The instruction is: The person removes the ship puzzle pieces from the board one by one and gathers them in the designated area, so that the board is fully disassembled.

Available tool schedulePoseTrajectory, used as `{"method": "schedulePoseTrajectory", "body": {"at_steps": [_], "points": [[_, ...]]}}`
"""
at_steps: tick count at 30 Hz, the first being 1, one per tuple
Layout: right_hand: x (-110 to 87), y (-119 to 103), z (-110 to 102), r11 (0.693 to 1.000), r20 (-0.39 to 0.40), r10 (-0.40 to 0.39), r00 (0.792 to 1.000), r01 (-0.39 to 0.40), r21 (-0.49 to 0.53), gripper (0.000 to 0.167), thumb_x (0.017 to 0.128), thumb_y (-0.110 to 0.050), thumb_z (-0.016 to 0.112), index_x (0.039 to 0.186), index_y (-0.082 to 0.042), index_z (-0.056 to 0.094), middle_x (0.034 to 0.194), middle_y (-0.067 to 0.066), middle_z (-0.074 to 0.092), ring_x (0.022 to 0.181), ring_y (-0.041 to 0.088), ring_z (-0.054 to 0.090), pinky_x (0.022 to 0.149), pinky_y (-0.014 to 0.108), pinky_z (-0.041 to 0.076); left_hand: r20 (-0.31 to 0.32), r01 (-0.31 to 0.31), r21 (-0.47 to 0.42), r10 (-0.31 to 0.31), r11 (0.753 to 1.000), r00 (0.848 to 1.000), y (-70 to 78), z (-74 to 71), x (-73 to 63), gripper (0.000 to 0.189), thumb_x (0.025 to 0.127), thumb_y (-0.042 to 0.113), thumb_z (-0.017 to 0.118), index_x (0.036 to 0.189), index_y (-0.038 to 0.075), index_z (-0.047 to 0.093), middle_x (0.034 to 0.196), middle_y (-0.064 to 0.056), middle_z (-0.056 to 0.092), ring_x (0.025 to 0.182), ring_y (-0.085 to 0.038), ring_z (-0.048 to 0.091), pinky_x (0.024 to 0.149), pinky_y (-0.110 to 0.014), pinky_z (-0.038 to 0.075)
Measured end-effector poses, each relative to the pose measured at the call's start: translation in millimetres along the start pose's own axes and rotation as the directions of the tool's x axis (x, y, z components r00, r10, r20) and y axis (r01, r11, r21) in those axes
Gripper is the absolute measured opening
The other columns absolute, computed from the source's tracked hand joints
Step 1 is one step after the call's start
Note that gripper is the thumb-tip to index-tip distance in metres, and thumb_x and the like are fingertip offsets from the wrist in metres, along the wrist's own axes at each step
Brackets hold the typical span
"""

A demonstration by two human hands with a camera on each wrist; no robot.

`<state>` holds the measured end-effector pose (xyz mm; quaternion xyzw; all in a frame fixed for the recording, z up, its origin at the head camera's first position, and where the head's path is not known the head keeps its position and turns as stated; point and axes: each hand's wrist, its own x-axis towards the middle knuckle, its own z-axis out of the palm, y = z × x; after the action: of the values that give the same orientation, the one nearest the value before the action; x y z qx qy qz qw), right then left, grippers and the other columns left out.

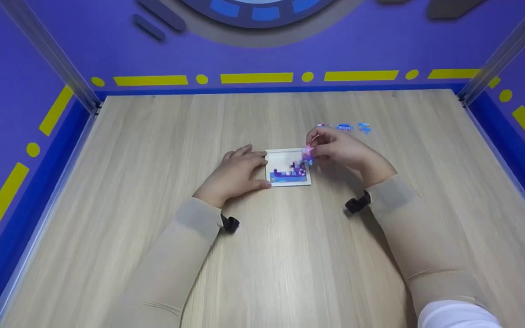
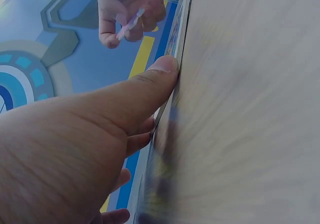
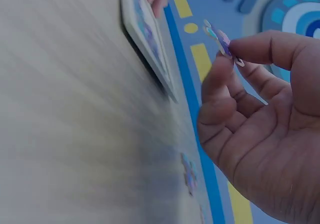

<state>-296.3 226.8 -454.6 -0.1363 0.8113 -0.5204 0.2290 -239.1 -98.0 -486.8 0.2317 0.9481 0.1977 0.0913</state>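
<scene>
Right hand pinching puzzle piece, overlapping right rim of puzzle tray in head view; wrist views reveal piece raised clear. Left hand, fingers spread, touching tray's left side.

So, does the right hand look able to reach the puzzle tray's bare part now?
Probably yes: the right hand holds a piece by the tray, the left hand touches its left edge, and the bare part lies uncovered.
</scene>
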Motion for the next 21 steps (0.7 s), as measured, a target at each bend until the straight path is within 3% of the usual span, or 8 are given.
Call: {"method": "schedulePoseTrajectory", "body": {"at_steps": [8,15,21], "points": [[-3.6,8,-33,0.971,0.000,0.058,0.998,-0.056,0.233,0.020,0.106,0.001,0.058,0.123,-0.010,0.058,0.093,-0.004,0.057,0.088,0.013,0.056,0.083,0.028,0.055,0.008,0.013,-0.016,-0.013,1.000,1.000,-0.2,0.1,-0.7,0.072,0.101,0.058,0.081,0.158,0.017,0.066,0.180,0.002,0.049,0.177,-0.036,0.025,0.143,-0.062,0.020],[-6.0,23,-62,0.967,-0.088,0.084,0.993,-0.060,0.248,0.021,0.107,-0.001,0.061,0.127,-0.008,0.062,0.103,-0.004,0.065,0.091,0.011,0.061,0.085,0.026,0.059,0.007,0.015,-0.014,-0.015,1.000,1.000,0.8,-0.5,-0.9,0.073,0.101,0.059,0.081,0.159,0.017,0.066,0.181,0.002,0.048,0.177,-0.036,0.024,0.144,-0.061,0.019],[-11.6,35,-81,0.951,-0.147,0.108,0.983,-0.059,0.304,0.019,0.109,0.000,0.058,0.124,-0.010,0.064,0.093,-0.006,0.064,0.084,0.012,0.060,0.080,0.027,0.058,0.011,0.015,-0.010,-0.015,1.000,1.000,2.1,-1.1,-0.7,0.072,0.102,0.058,0.081,0.159,0.017,0.066,0.180,0.002,0.048,0.177,-0.036,0.025,0.144,-0.061,0.019]]}}
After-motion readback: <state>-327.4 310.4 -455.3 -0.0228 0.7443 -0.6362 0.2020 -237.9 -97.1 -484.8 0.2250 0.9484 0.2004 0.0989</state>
